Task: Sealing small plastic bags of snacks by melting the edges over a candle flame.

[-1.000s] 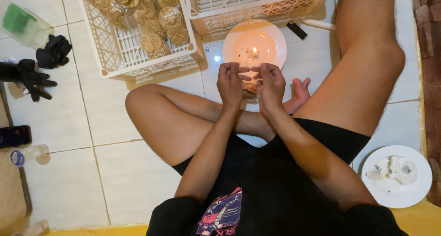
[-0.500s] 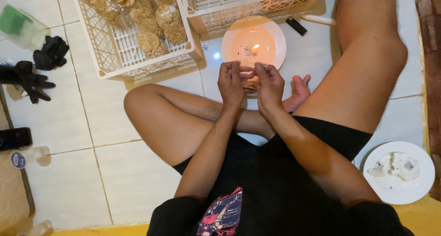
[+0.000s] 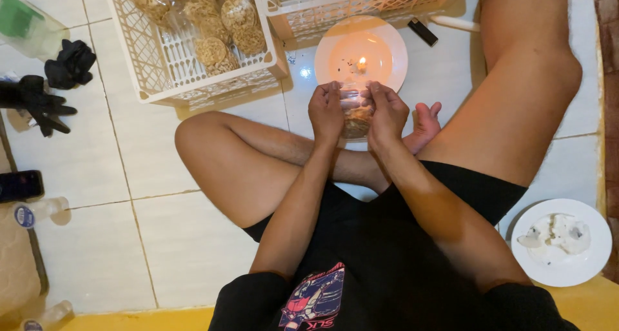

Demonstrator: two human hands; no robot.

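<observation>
Resting between both grips: snack bag (image 3: pixel 355 117)

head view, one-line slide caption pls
Both hands hold a clear plastic snack bag near a lit candle on a white plate.

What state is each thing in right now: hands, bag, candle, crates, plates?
left hand: pinching the bag's top
right hand: pinching the bag's top
snack bag: filled, held near flame
candle: lit
left crate: holds filled bags
white plate: holds white lumps
</observation>
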